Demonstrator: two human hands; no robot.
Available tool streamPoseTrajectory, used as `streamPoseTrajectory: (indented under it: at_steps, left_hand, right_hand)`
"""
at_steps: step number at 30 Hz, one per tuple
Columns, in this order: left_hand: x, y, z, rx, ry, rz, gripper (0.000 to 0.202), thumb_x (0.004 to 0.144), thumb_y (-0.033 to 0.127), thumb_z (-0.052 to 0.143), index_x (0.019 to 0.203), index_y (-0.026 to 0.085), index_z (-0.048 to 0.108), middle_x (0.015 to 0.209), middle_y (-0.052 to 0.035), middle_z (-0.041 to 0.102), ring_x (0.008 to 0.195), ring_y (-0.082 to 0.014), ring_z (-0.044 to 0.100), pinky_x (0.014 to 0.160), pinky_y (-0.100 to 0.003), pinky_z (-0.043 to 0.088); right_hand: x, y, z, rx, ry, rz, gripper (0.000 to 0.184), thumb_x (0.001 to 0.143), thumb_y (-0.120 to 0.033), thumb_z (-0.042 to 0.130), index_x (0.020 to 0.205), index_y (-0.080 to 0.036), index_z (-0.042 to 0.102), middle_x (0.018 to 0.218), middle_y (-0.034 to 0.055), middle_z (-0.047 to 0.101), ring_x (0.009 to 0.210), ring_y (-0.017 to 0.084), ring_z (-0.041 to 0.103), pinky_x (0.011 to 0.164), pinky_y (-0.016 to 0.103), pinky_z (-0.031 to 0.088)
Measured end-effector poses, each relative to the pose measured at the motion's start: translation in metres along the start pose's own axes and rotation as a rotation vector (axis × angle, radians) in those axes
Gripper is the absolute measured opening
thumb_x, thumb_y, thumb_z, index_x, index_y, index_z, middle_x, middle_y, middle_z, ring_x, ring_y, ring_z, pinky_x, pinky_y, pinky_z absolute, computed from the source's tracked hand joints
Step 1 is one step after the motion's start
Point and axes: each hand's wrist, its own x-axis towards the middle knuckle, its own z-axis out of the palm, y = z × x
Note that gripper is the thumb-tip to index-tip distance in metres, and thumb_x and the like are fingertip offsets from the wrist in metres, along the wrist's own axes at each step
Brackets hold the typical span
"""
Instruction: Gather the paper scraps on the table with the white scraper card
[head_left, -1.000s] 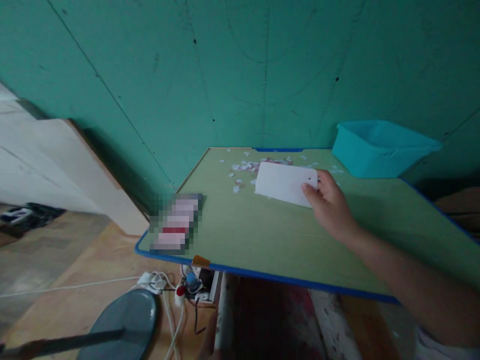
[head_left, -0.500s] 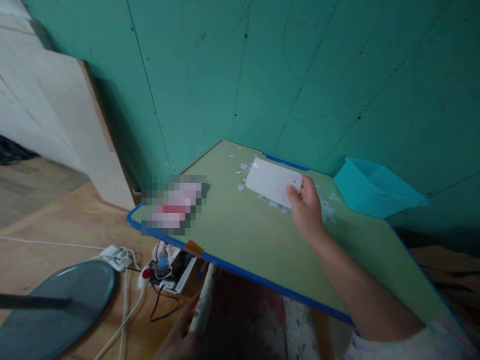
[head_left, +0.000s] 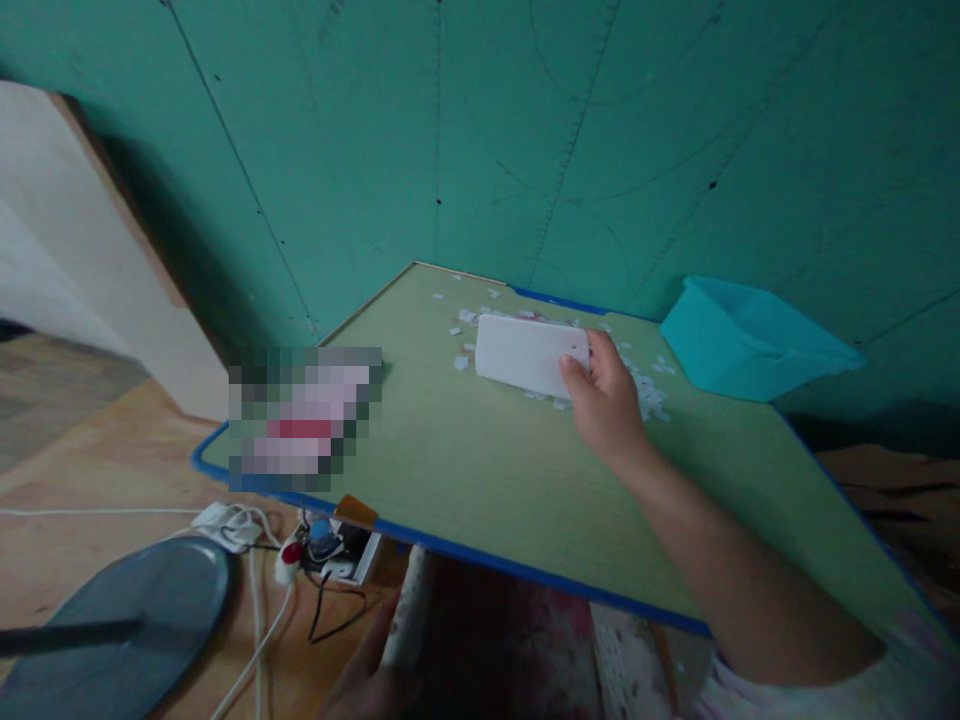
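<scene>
Head view, teal bin (head_left: pixel 716 352), depths hidden, right hand (head_left: pixel 606 398) holding white card (head_left: pixel 523 352)

From my head view I saw the right hand (head_left: pixel 606 400) gripping a flat white slab (head_left: pixel 525 355) above paper scraps (head_left: pixel 651 398) on the worktop (head_left: pixel 480 470). A turquoise bin (head_left: pixel 750 350) stood to the right; the left hand (head_left: pixel 367 685) was low, beside a whitish post (head_left: pixel 406 610).

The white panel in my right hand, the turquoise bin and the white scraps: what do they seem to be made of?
White panel: probably smooth plastic, given its even surface and rounded corners.
Turquoise bin: likely molded plastic; matte, uniformly colored and thin-walled.
White scraps: perhaps matte paper; they look thin and flat.
</scene>
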Motion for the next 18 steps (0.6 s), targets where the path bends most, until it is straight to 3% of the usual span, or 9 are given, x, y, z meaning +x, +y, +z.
streamPoseTrajectory:
  at_steps: [3, 7, 10, 14, 18]
  left_hand:
    - [-0.005, 0.005, 0.006, -0.02, 0.029, 0.023, 0.055, 0.035, 0.002, 0.061, 0.079, 0.033, 0.076, 0.051, 0.0131, 0.064, 0.047, -0.012, 0.048, 0.049, -0.022, 0.042]
    - [-0.006, 0.004, 0.009, 0.003, -0.01, -0.026, 0.062, 0.039, 0.008, 0.066, 0.098, 0.028, 0.072, 0.054, 0.0117, 0.064, 0.046, -0.0117, 0.048, 0.05, -0.023, 0.043]
    - [0.0, -0.005, 0.003, 0.031, -0.009, -0.009, 0.066, 0.04, 0.006, 0.063, 0.103, 0.027, 0.069, 0.054, 0.012, 0.062, 0.043, -0.0101, 0.039, 0.052, -0.023, 0.043]
    - [0.009, -0.014, -0.009, 0.217, 0.034, 0.024, 0.067, 0.041, 0.009, 0.066, 0.107, 0.025, 0.067, 0.069, 0.0078, 0.07, 0.05, -0.0143, 0.047, 0.059, -0.028, 0.046]
    - [0.004, -0.011, -0.006, 0.071, -0.015, -0.018, 0.062, 0.038, 0.005, 0.065, 0.096, 0.027, 0.07, 0.055, 0.0108, 0.065, 0.041, -0.0116, 0.039, 0.054, -0.027, 0.047]
  right_hand:
    - [0.001, 0.0, -0.004, 0.003, 0.014, -0.011, 0.034, 0.085, -0.028, 0.043, 0.119, -0.028, 0.046, 0.108, 0.0066, 0.062, 0.103, 0.024, 0.058, 0.086, 0.043, 0.048]
    - [0.001, 0.0, 0.001, 0.027, 0.043, -0.018, 0.033, 0.087, -0.03, 0.043, 0.12, -0.028, 0.045, 0.111, 0.0073, 0.062, 0.106, 0.024, 0.057, 0.089, 0.043, 0.048]
    - [0.001, -0.001, 0.008, 0.054, 0.019, -0.018, 0.032, 0.087, -0.03, 0.043, 0.118, -0.027, 0.045, 0.116, 0.0074, 0.06, 0.111, 0.023, 0.056, 0.092, 0.043, 0.046]
    - [0.0, 0.001, 0.013, 0.104, -0.013, -0.023, 0.033, 0.085, -0.029, 0.046, 0.118, -0.028, 0.047, 0.122, 0.0064, 0.058, 0.118, 0.024, 0.051, 0.096, 0.045, 0.044]
    - [0.0, 0.004, 0.012, 0.213, -0.024, 0.007, 0.033, 0.083, -0.031, 0.051, 0.116, -0.028, 0.049, 0.118, 0.0049, 0.061, 0.113, 0.025, 0.054, 0.095, 0.049, 0.044]
